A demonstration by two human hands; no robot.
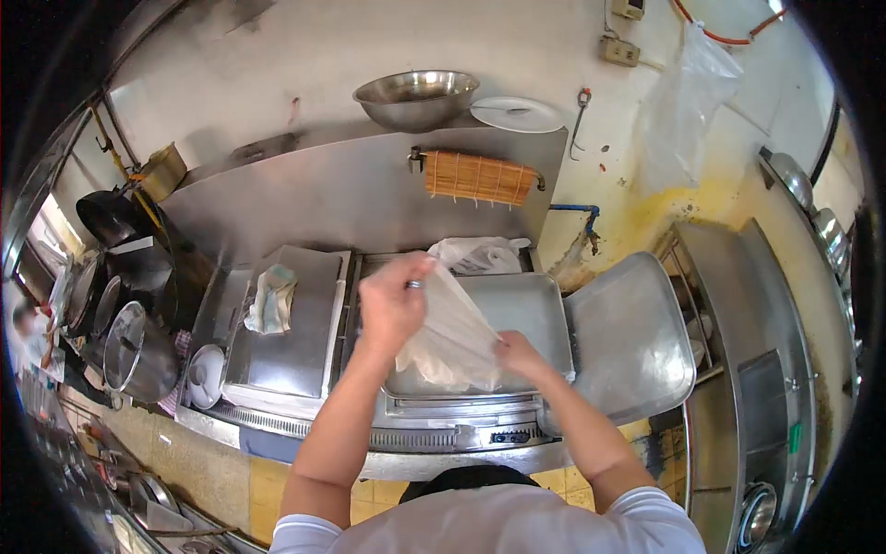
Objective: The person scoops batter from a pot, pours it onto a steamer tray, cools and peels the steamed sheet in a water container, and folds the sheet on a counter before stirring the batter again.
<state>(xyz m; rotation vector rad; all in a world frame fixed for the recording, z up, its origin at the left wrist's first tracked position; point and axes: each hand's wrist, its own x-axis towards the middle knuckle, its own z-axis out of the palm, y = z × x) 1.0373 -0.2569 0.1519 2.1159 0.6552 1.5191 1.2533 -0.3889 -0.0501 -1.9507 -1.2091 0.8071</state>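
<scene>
A thin translucent plastic bag is stretched between my two hands above a metal tray. My left hand, wearing a ring, is closed round the bag's upper end. Lower and to the right, my right hand pinches the bag's side. Inside the bag's lower part, something pale shows, too unclear to name. Behind the hands, another crumpled plastic bag lies at the back of the counter.
A second metal tray leans at the right. On the left, a folded cloth lies on a steel lid, near a pot. A bamboo mat hangs below a steel bowl. A person appears far left.
</scene>
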